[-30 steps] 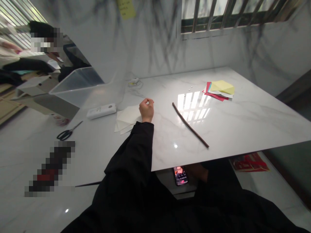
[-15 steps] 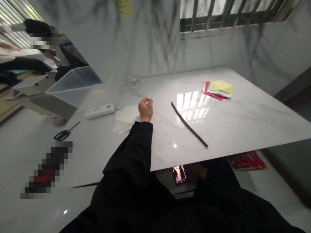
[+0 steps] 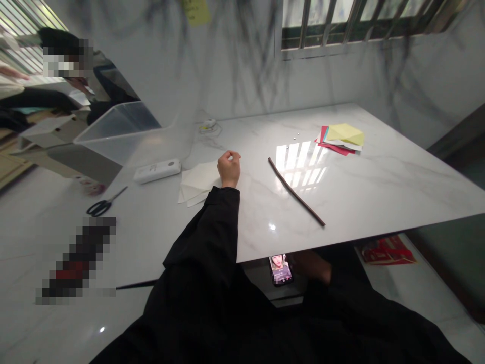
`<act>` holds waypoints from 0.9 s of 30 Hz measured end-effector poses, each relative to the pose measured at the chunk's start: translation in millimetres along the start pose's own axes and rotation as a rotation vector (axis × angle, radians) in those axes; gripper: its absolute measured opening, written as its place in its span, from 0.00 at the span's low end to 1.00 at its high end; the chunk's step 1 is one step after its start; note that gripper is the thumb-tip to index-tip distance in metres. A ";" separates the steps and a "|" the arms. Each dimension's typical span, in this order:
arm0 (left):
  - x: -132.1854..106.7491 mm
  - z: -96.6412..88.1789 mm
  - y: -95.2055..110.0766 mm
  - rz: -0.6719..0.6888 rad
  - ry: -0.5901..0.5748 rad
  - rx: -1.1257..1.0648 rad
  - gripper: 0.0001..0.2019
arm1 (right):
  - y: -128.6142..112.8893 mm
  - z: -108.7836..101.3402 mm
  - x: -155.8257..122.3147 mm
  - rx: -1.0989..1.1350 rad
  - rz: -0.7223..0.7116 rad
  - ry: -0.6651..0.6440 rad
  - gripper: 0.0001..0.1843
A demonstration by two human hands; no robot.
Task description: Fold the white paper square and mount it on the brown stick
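Note:
My left hand (image 3: 229, 169) rests on the white marble-patterned table with its fingers curled into a loose fist, and nothing shows in it. It lies at the right edge of several cream paper sheets (image 3: 197, 182). Below the table's front edge, in shadow, my right hand (image 3: 312, 265) is at the right side of a lit phone (image 3: 281, 270) and seems to hold it; its fingers are mostly hidden in the dark. On the tabletop to the right of my left hand lies a thin, slightly bent brown stick (image 3: 296, 192).
Coloured papers (image 3: 344, 135) are stacked at the back right. On the left are a white power strip-like device (image 3: 157, 172), black-handled scissors (image 3: 100, 207), a clear plastic bin (image 3: 125, 134) and a blurred-out dark object (image 3: 79, 260). Another person (image 3: 102, 76) sits beyond the bin.
The picture on the phone screen is different, and my right hand has shifted slightly. My left hand keeps its loose fist; the view has moved a little.

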State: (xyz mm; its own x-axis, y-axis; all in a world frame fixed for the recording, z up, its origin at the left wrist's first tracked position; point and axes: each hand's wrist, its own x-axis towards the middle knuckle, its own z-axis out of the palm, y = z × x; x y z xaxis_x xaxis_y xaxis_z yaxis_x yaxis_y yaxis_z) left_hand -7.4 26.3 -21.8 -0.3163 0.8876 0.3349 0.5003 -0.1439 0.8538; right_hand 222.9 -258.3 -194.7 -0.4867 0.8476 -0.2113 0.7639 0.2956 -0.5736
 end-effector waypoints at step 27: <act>-3.3 0.6 0.4 0.014 -0.064 -0.018 0.11 | 115.0 -358.4 97.2 -0.177 0.162 1.419 0.25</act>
State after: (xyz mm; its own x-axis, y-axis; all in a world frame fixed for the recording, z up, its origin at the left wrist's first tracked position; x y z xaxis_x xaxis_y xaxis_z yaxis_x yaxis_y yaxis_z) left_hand -5.7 23.6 -22.8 -0.2567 0.9115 0.3214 0.4896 -0.1641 0.8564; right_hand 415.3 16.1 2.5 0.3534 0.5602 0.7492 0.8620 0.1161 -0.4934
